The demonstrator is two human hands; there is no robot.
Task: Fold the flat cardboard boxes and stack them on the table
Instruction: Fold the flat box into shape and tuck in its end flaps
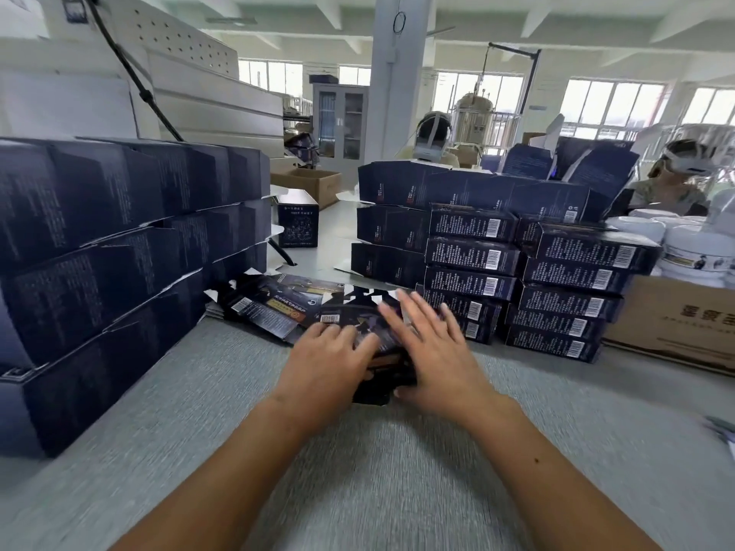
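On the short ends of the folded boxes (pixel 473 256) stacked at right, white barcode labels and rows of fine white print, too small for reading. Same fine print on the long dark faces of the bigger stack (pixel 99 252) at left, also not readable. On one small upright box (pixel 297 224) further back, two lines of white characters above a pale drawing, not legible either. On the brown carton (pixel 676 316) at far right, large dark characters, cut by the frame edge (blurred, so left unread). Just behind that carton, white tubs (pixel 692 248) with a printed band. In the middle of the grey table (pixel 199 391), a loose pile of flat boxes (pixel 274 308), with a barcode and an orange-gold strip of print on the top ones. Nearest to the camera, one flat box (pixel 384 385), lying at the front of this pile and mostly covered by both hands. Left hand (pixel 330 351) on its left part, fingers bent over the top face and gripping, thumb hidden. Right hand (pixel 429 351) on its right part, fingers straight and spread, blurred, pointing away, heel of the palm at the box's edge. Hands close together, side by side, not touching each other as far as visible.
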